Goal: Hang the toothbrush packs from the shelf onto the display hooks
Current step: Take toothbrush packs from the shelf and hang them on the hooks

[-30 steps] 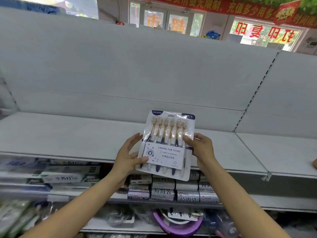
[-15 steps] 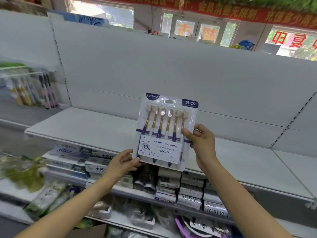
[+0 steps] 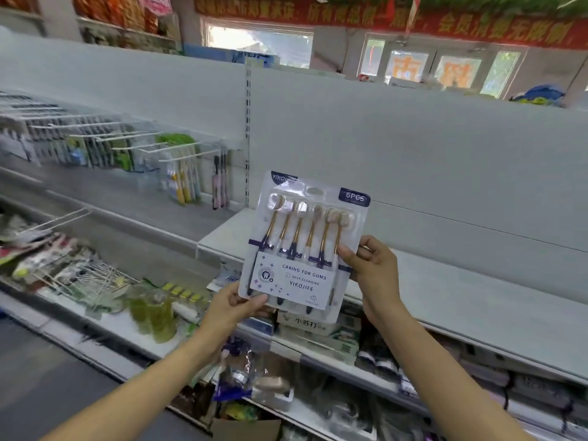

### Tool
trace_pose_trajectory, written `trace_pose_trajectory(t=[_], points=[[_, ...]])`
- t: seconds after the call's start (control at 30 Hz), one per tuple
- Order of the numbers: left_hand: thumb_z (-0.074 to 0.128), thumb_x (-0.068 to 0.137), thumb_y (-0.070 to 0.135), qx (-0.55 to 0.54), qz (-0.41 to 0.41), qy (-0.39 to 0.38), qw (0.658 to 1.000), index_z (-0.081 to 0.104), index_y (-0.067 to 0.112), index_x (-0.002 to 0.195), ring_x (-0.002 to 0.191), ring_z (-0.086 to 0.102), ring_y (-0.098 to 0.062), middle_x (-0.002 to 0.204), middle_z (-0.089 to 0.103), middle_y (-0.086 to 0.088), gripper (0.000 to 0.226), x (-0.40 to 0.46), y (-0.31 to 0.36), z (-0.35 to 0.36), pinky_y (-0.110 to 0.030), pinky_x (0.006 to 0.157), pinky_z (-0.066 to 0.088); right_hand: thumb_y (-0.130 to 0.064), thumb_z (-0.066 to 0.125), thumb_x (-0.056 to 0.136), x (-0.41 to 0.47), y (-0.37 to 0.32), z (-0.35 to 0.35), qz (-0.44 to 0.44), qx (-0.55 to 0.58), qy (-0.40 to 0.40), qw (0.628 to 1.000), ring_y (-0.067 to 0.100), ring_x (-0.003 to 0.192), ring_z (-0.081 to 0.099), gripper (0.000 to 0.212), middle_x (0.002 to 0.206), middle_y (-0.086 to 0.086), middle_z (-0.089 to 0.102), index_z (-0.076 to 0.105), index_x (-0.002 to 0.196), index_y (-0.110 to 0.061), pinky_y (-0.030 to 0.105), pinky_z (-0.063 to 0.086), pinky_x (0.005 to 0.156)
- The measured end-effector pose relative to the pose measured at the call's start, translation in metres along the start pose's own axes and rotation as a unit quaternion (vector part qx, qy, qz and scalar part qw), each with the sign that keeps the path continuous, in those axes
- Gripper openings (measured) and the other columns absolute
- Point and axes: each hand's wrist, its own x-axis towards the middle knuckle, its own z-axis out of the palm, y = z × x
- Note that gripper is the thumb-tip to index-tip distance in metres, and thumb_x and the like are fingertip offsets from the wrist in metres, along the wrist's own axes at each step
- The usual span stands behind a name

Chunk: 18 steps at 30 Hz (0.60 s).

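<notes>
In front of the white shelf: two hands hold one toothbrush pack up in the air.
Left hand (image 3: 234, 308): thumb and fingers pinch the bottom left corner of the pack.
Right hand (image 3: 374, 270): it grips the right edge, near the middle.
Toothbrush pack (image 3: 304, 246): it stands tall and leans a little to the right, with the hang hole (image 3: 315, 191) at the top.
Count in the pack: six brushes, heads up. The label says 6PCS too.
White shelf (image 3: 461, 300): it sits just behind and below the pack. No other packs show on it here.
Display hooks (image 3: 133, 144): they stick out of the back wall, up and well to the left of the pack. They are blurry. I count about ten, but I am not sure.
On the hooks: some other brush packs hang there, too blurry to count.
Which hand is nearer: the left hand is on the hook side.
Next move, I think: carry the pack left and up, then slide the hole over a hook tip.
</notes>
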Motion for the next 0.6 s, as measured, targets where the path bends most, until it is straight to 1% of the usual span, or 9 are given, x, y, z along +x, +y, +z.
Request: trace_pose_trajectory(t=[0.07,0.1,0.13,0.23,0.33,0.4,0.47,0.5,0.6], points=[[0.083,0.075,0.014,0.008,0.002,-0.001,1.000,0.062,0.004,0.121,0.101,0.071,-0.033,0.113,0.073,-0.015,0.052,-0.005,0.008,-0.039,-0.039,0.087,0.059,-0.003,0.068,0.089,-0.005,0.005,0.039,-0.001,-0.004,-0.011,1.000,0.034,0.091,0.072,0.012,0.096,0.015,0.076,0.065,0.100,0.001,0.049,0.060,0.080],[0.080,0.076,0.009,0.010,0.000,0.003,1.000,0.062,0.005,0.122,0.101,0.071,-0.031,0.113,0.073,-0.013,0.050,-0.007,0.012,-0.057,-0.036,0.085,0.060,-0.003,0.068,0.089,-0.008,0.007,0.059,-0.001,-0.007,-0.017,1.000,0.034,0.091,0.073,0.013,0.096,0.014,0.076,0.065,0.101,0.001,0.050,0.060,0.082],[0.081,0.075,0.009,0.012,0.000,0.007,1.000,0.062,0.006,0.122,0.101,0.071,-0.029,0.113,0.074,-0.011,0.050,-0.009,0.015,-0.076,-0.034,0.084,0.060,-0.004,0.068,0.089,-0.010,0.010,0.078,0.001,-0.008,-0.021,1.000,0.034,0.091,0.073,0.014,0.095,0.013,0.077,0.065,0.101,0.002,0.051,0.059,0.084],[0.087,0.067,0.027,0.018,0.005,0.019,1.000,0.065,0.008,0.120,0.100,0.072,-0.029,0.113,0.074,-0.009,0.060,-0.014,0.024,-0.128,-0.033,0.082,0.060,-0.007,0.070,0.089,-0.013,0.019,0.130,0.010,-0.015,-0.037,0.999,0.032,0.089,0.074,0.011,0.093,0.010,0.077,0.066,0.098,-0.002,0.054,0.058,0.085],[0.088,0.069,0.032,0.017,-0.001,0.042,0.999,0.068,0.008,0.118,0.100,0.072,-0.029,0.111,0.075,-0.009,0.058,-0.014,0.030,-0.175,-0.031,0.079,0.060,-0.010,0.071,0.088,-0.014,0.027,0.177,0.013,-0.022,-0.053,0.998,0.034,0.089,0.073,0.008,0.092,0.010,0.077,0.067,0.094,-0.007,0.058,0.057,0.084],[0.084,0.075,0.025,0.018,-0.010,0.060,0.998,0.069,0.004,0.115,0.097,0.072,-0.031,0.108,0.075,-0.012,0.048,-0.009,0.034,-0.200,-0.030,0.076,0.061,-0.010,0.072,0.088,-0.011,0.032,0.204,0.010,-0.030,-0.065,0.997,0.033,0.089,0.073,0.006,0.093,0.010,0.077,0.067,0.092,-0.010,0.057,0.058,0.083],[0.074,0.084,0.006,0.038,-0.008,0.070,0.997,0.068,-0.002,0.113,0.092,0.074,-0.027,0.106,0.075,-0.014,0.031,0.001,0.036,-0.226,-0.028,0.073,0.061,-0.008,0.072,0.087,-0.005,0.035,0.230,0.006,-0.038,-0.080,0.996,0.033,0.090,0.073,0.006,0.093,0.010,0.077,0.067,0.090,-0.010,0.056,0.058,0.082],[0.071,0.085,0.001,0.047,-0.008,0.073,0.996,0.068,-0.002,0.113,0.090,0.074,-0.025,0.106,0.075,-0.015,0.029,0.007,0.037,-0.237,-0.028,0.072,0.060,-0.007,0.072,0.087,-0.001,0.037,0.243,0.003,-0.039,-0.087,0.995,0.033,0.090,0.073,0.006,0.092,0.010,0.077,0.067,0.089,-0.010,0.055,0.058,0.083],[0.075,0.083,0.004,0.059,-0.009,0.072,0.996,0.068,0.002,0.115,0.091,0.073,-0.026,0.108,0.075,-0.012,0.033,0.025,0.035,-0.272,-0.030,0.074,0.061,-0.005,0.072,0.086,0.014,0.045,0.278,-0.005,-0.044,-0.101,0.994,0.031,0.089,0.073,0.008,0.090,0.010,0.076,0.067,0.086,-0.010,0.054,0.058,0.084]])
